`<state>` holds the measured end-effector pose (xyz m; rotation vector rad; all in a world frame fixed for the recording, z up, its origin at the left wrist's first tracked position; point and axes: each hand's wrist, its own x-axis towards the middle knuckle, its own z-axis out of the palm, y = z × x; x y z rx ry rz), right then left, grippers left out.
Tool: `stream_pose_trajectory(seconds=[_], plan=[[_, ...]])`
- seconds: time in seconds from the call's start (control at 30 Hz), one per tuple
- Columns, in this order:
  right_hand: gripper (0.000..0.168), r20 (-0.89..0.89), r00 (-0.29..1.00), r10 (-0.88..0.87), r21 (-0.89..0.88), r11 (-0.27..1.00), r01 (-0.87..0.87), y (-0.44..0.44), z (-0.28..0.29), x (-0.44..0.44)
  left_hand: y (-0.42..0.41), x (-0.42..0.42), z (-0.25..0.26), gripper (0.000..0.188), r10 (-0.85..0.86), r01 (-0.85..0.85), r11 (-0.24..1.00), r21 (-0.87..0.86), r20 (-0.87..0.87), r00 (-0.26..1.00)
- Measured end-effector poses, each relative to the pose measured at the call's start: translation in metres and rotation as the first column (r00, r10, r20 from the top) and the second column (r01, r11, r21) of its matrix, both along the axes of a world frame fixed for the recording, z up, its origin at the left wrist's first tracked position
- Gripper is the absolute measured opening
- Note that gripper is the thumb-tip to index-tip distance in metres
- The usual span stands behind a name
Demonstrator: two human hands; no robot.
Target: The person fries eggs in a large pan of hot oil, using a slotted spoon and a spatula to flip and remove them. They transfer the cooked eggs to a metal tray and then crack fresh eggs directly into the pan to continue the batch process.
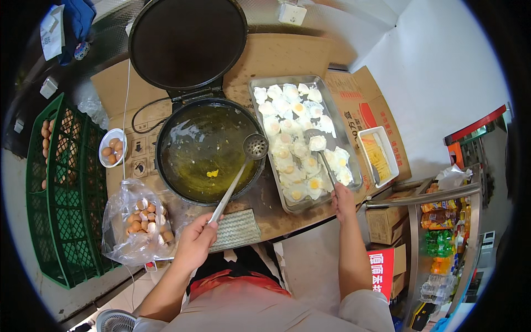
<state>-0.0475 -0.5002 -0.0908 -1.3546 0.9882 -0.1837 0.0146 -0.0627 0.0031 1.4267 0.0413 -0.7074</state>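
Note:
In my left hand [199, 237] is the handle of a slotted metal ladle [255, 146], its perforated bowl over the right rim of a round electric griddle [195, 153]. Oil coats the griddle, and a scrap of yolk [212, 173] lies in it. My right hand [344, 202] grips a metal spatula [327, 168]. One fried egg [317, 143] rests on the spatula's blade, above the metal tray [286, 205]. Rows of fried eggs [298, 108] cover much of that tray.
The griddle's lid [188, 39] stands raised behind. Left are a green crate [62, 216] of eggs, a white bowl [103, 157] of eggs and a plastic bag [114, 224] of eggshells. A folded cloth [234, 230] lies in front. Right is a white container [393, 179] with a brush-like tool.

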Motion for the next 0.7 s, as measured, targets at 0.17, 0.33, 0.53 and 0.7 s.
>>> stream_pose_trajectory(seconds=[0.17,0.33,0.53,0.7], plan=[[0.024,-0.115,0.993,0.032,-0.048,0.998,-0.038,-0.03,0.028,0.025,0.0,-0.014,-0.018,0.025,-0.017,0.017,1.0,0.013,-0.048,0.999],[0.025,-0.212,0.97,0.122,-0.066,0.988,-0.139,-0.045,0.051,0.031,-0.023,-0.025,-0.042,0.025,-0.059,0.053,0.997,-0.053,-0.107,0.993],[0.032,-0.292,0.941,0.173,-0.313,0.912,-0.265,-0.034,0.087,-0.015,-0.066,-0.034,-0.062,0.026,-0.143,0.135,0.988,-0.069,-0.123,0.982],[0.032,-0.303,0.937,0.174,-0.75,0.563,-0.347,0.028,0.07,-0.092,-0.114,-0.05,-0.084,0.024,-0.155,0.153,0.988,-0.032,-0.092,0.984]])
